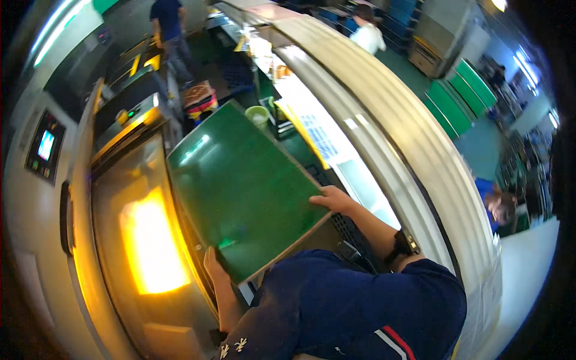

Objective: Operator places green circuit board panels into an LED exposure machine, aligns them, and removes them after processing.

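Note:
A large, glossy dark green rectangular panel (246, 186) with a thin brown edge lies across the middle of the view, tilted, in front of my body. On its near left edge is my left hand (215, 266), closed against the panel with part of the fingers out of sight. My right hand (333, 200) grips the right edge, thumb on the green top face and the other fingers hidden below. The machine's yellow-lit glass window (153, 240) is just left of my left hand.
A control panel with a small screen (45, 145) is on the machine at left. To the right runs a lit white bench (360, 180) beneath a long curved cover (414, 114). A light green bucket (257, 116) stands beyond the panel. Another person (171, 39) stands at the far left.

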Motion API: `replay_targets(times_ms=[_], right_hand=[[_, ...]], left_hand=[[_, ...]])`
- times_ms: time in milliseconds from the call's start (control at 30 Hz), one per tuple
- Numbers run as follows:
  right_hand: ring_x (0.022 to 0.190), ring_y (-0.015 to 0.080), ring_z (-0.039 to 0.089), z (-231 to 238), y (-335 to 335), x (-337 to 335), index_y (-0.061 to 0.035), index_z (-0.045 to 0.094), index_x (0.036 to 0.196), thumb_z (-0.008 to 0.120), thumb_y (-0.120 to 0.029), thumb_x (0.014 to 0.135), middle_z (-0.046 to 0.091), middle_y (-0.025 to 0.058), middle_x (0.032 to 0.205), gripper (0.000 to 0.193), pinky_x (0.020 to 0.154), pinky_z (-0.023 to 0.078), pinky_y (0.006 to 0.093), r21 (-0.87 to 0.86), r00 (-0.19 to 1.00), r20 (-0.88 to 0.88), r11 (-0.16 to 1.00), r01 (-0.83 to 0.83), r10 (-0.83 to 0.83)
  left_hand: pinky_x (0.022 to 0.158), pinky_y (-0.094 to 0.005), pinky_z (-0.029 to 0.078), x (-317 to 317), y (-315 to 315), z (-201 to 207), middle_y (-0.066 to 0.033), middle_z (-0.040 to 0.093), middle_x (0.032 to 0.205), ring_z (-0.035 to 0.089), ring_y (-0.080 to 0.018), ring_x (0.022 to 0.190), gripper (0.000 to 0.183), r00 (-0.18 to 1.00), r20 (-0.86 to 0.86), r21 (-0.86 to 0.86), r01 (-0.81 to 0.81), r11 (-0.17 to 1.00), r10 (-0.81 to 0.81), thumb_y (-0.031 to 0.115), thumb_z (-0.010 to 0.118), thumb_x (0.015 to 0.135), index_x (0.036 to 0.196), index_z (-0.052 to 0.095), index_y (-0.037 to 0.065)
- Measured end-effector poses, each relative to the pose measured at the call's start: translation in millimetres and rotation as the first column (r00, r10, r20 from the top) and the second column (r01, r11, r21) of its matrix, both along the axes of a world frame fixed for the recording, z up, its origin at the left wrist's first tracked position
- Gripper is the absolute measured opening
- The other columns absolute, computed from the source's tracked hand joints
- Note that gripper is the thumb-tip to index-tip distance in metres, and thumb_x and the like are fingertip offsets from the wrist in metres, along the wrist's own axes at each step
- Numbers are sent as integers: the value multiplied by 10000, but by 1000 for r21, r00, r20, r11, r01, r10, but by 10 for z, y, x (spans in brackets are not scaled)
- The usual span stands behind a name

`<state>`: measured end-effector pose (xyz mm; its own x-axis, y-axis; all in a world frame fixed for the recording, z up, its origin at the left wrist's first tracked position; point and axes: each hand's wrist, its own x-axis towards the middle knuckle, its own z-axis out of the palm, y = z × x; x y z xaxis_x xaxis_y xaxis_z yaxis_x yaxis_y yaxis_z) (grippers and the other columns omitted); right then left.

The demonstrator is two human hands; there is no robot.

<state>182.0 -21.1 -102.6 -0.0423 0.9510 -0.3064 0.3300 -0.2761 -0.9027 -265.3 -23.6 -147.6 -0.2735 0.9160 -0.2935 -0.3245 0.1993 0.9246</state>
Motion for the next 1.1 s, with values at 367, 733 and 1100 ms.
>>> replay_targets(times_ms=[367,733,1100], right_hand=[[789,181,646,-992,-2886,829,88,668,1051,648,-418,910,703,115,901,526,717,511,348,-348,604,-88,592,727,-792],[900,224,681,-974,-2079,245,-8,575,1176,518,-322,1005,686,111,990,362,729,531,337,-413,558,-486,739,532,-673],[804,175,650,-1121,-1005,250,-23,563,1159,529,-312,992,680,104,982,336,619,494,280,-333,383,-761,822,462,-523]], left_hand=[[632,-282,490,2032,273,-539,-69,619,1067,606,-146,825,476,843,23,-222,528,820,-537,274,551,973,1352,376,45],[590,-253,503,1289,-56,-740,-79,650,1110,628,-129,812,470,680,-80,-456,625,633,-729,268,516,981,1378,431,32],[532,-270,474,-771,-712,-1082,-56,666,838,595,-123,647,233,894,-141,-471,317,823,-425,67,482,863,1045,624,37]])
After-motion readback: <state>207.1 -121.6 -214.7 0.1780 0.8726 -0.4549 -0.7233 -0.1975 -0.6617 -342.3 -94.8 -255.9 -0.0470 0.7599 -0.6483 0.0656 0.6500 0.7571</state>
